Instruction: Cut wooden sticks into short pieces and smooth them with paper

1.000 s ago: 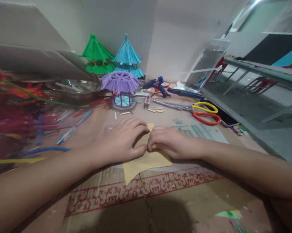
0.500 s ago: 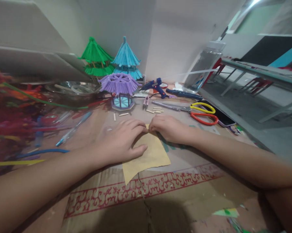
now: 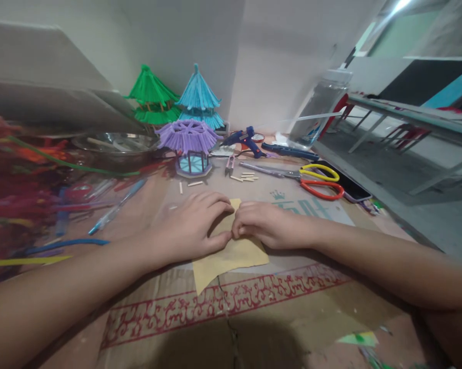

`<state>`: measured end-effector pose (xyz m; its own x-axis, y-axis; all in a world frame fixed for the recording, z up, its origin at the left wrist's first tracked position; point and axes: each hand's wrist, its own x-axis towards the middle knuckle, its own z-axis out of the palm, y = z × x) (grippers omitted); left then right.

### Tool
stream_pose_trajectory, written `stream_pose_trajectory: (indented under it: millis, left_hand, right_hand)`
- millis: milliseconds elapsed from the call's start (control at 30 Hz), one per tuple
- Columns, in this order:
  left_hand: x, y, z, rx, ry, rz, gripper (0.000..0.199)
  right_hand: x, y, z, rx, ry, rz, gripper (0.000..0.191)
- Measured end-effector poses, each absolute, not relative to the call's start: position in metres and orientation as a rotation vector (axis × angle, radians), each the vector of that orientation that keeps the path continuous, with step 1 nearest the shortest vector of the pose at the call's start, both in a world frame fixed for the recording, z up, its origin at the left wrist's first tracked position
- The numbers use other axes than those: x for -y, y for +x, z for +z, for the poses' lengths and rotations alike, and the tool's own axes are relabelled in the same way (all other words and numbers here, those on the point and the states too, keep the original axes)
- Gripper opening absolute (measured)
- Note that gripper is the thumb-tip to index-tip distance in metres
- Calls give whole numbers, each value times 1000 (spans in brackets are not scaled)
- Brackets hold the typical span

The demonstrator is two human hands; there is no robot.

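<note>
A torn-edged yellow sheet (image 3: pixel 238 256), paper or cloth I cannot tell, lies on the printed cardboard in front of me. My left hand (image 3: pixel 194 225) rests flat over its left part, fingers stretched out and thumb apart. On the sheet's right part is my right hand (image 3: pixel 263 224), its fingers curled and pinched together close to my left thumb. Whatever may be between those fingertips is hidden. Short pale wooden sticks (image 3: pixel 248 178) lie beyond my hands, with two more (image 3: pixel 195 183) by a small purple-roofed model pavilion (image 3: pixel 190 138).
Behind stand green (image 3: pixel 152 97) and blue (image 3: pixel 198 97) model pavilions. To the right are a glue gun (image 3: pixel 246 141), red-and-yellow-handled scissors (image 3: pixel 321 182), small snips (image 3: pixel 229 165) and a phone (image 3: pixel 354 184). A metal bowl (image 3: pixel 117 143), a pen (image 3: pixel 117 207) and colourful fuzzy stems (image 3: pixel 15 189) lie left.
My right hand has moved toward me over the yellow sheet, from its far edge to beside my left thumb. My left hand stays nearly in place.
</note>
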<state>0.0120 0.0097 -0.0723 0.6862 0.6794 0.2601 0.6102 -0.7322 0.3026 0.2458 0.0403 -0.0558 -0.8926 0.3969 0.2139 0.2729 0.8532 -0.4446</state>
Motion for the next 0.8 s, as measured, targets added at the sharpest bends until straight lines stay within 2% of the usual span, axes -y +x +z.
stream_pose_trajectory:
  millis: [133,300,333,400,467,567,667,800]
  left_hand:
    - [-10,12,-72,-1056,2713,510,38]
    - [-10,12,-73,-1036,2703,553,39]
    - [-11,12,-73,-1031,2708,554,39]
    - [-10,12,-72,-1034,2717,534,40]
    - [-10,12,-71,-1045,2710,513,40]
    - [-8,12,-70,-1048,2682,520,41]
    - [-7,11,-70,-1036,2659,552,38]
    - [-9,10,-71,-1013,2631,606,32]
  right_hand:
    - [-42,244,-55,2702,-710,376,21]
    - [-30,241,-52,2761,-478,667,20]
    - [-31,242,-53,2773,-499,633,19]
    - [-40,244,-54,2747,-655,477,19]
    - [-52,248,-56,2625,-840,463,20]
    - [-61,252,-59,2271,-928,903,16]
    - [-55,251,-60,1824,-773,1464,20]
    - [-40,246,-61,1580,-669,1814,28]
